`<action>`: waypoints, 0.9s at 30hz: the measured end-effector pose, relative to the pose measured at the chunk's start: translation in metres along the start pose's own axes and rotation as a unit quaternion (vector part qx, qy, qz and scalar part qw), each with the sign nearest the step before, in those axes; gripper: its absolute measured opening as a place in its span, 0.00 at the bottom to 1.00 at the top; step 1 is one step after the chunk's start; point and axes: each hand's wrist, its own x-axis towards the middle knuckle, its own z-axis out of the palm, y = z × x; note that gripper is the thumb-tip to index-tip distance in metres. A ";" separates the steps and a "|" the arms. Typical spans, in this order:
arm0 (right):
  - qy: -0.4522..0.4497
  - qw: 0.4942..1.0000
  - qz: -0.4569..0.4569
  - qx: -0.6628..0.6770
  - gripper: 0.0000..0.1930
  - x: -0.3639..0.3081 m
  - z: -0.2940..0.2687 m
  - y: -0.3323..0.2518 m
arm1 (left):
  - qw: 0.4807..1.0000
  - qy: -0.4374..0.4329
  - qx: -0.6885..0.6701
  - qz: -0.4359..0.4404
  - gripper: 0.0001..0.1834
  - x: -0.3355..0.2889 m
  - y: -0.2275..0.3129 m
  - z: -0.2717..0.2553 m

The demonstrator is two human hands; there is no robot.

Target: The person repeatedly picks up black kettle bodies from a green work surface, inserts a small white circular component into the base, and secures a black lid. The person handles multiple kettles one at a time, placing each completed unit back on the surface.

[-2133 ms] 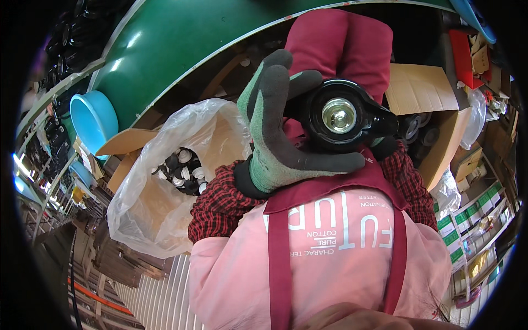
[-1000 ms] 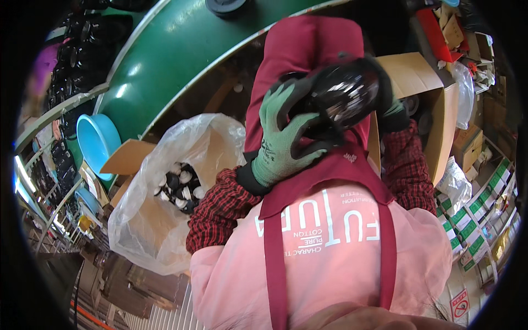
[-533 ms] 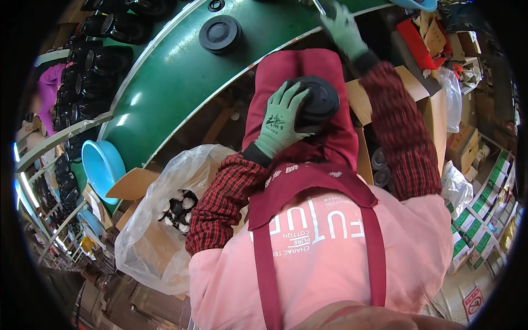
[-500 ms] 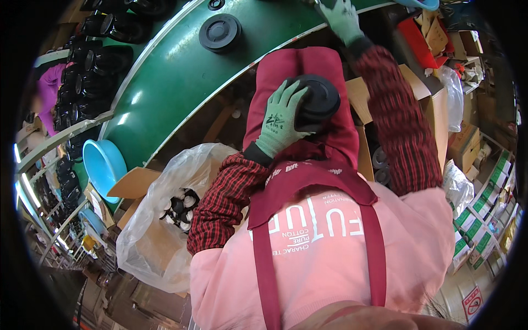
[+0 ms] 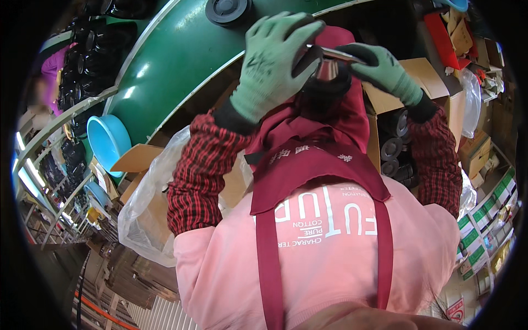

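Black round part [image 5: 329, 82] held up in both gloved hands: my left hand [image 5: 269, 60] wraps it, right hand [image 5: 382, 69] pinches a thin metal piece [image 5: 341, 54] at its rim. Fitting looks unfinished.

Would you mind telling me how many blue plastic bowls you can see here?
3, perhaps more hidden: one large light-blue plastic bowl under the green curved conveyor at left, a smaller blue bowl lower left, and a blue rim at the top right edge.
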 end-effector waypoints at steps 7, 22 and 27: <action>0.097 0.933 -0.028 -0.346 0.20 -0.015 0.030 -0.017 | 0.985 -0.172 -0.021 -0.017 0.18 -0.003 -0.035 0.045; 0.069 0.931 -0.316 -0.168 0.43 0.028 0.126 -0.095 | 0.900 -0.125 -0.388 0.155 0.27 0.028 -0.072 0.150; 0.333 0.912 -0.202 0.128 0.32 0.026 0.084 -0.033 | 0.966 -0.073 -0.069 -0.239 0.21 0.031 -0.037 0.104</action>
